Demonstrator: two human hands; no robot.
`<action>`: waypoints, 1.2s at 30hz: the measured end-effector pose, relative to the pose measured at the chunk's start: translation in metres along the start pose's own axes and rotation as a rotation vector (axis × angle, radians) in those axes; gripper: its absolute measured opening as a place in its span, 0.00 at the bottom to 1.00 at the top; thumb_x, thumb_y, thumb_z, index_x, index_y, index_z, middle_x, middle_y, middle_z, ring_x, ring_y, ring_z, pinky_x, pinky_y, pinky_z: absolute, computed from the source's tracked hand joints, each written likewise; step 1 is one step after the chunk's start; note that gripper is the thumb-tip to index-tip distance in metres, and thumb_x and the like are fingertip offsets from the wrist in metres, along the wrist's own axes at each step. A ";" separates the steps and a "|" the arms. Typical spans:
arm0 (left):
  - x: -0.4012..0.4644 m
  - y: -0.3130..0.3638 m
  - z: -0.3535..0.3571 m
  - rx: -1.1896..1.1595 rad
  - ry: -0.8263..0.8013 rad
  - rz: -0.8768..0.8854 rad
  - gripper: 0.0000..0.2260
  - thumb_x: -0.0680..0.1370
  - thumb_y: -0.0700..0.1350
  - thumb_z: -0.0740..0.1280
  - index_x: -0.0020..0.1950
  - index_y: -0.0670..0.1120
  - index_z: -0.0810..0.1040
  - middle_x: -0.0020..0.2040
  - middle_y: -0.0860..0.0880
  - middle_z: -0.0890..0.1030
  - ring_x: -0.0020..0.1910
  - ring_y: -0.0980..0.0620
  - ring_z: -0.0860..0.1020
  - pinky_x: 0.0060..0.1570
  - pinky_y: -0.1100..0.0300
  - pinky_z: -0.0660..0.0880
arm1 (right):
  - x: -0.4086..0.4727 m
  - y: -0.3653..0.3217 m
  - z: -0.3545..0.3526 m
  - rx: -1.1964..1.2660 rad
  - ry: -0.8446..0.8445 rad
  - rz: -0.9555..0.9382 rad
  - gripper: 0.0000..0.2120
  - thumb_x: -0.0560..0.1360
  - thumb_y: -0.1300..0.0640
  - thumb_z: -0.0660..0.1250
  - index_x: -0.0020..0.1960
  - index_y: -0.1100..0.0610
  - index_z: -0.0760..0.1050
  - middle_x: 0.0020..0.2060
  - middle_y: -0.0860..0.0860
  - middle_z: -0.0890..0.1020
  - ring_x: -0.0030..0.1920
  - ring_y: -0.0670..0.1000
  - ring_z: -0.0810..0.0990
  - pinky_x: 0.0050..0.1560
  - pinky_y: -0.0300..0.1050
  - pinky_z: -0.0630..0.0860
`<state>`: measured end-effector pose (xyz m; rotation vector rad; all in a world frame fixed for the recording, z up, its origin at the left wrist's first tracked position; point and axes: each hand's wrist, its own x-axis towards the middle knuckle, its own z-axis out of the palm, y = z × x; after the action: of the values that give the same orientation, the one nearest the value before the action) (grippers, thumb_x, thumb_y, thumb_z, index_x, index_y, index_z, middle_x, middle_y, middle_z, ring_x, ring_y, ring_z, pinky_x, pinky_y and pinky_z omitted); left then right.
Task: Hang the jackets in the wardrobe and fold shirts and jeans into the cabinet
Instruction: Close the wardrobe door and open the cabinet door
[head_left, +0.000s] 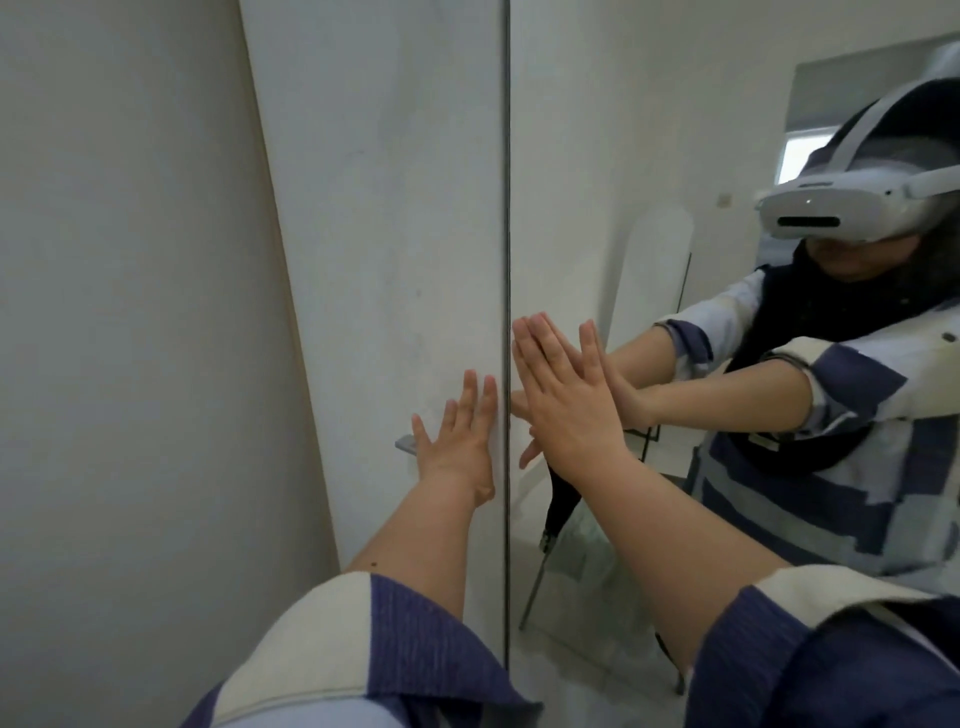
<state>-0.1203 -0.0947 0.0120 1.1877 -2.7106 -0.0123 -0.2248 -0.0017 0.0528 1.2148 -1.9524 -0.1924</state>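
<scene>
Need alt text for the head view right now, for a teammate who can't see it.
Both hands press flat, fingers spread, on closed wardrobe doors: the left hand on a plain white door beside a small handle, the right hand on a mirrored door. No clothing is held.

A white wardrobe door (384, 208) fills the frame's centre, a small grey handle (406, 445) low on it, beside a mirrored door (597, 156) at right.

L hand (460, 439) flat, fingers spread, R hand (563, 400) flat, both arms outstretched
</scene>
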 end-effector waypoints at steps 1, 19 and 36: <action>-0.001 -0.002 -0.003 0.001 -0.018 0.004 0.58 0.72 0.44 0.73 0.65 0.56 0.18 0.68 0.54 0.19 0.77 0.47 0.36 0.71 0.35 0.38 | 0.000 -0.001 0.001 -0.003 0.000 0.004 0.62 0.66 0.28 0.64 0.73 0.63 0.29 0.70 0.60 0.24 0.69 0.61 0.21 0.61 0.68 0.19; -0.109 0.143 0.023 -0.235 0.211 0.101 0.43 0.76 0.50 0.64 0.77 0.46 0.35 0.77 0.51 0.34 0.78 0.48 0.42 0.72 0.38 0.51 | -0.198 0.126 -0.043 -0.065 0.008 0.240 0.28 0.74 0.53 0.52 0.73 0.58 0.66 0.77 0.60 0.55 0.77 0.61 0.49 0.73 0.67 0.40; -0.231 0.358 0.021 -1.015 -0.029 0.316 0.27 0.73 0.41 0.67 0.71 0.45 0.66 0.66 0.46 0.68 0.65 0.46 0.69 0.65 0.52 0.69 | -0.407 0.192 0.009 0.233 -0.021 0.546 0.13 0.72 0.53 0.71 0.54 0.56 0.78 0.45 0.51 0.82 0.44 0.55 0.80 0.52 0.52 0.77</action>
<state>-0.2311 0.3165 -0.0176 0.4413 -2.2907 -1.1834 -0.2768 0.4250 -0.0810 0.7743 -2.2914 0.3114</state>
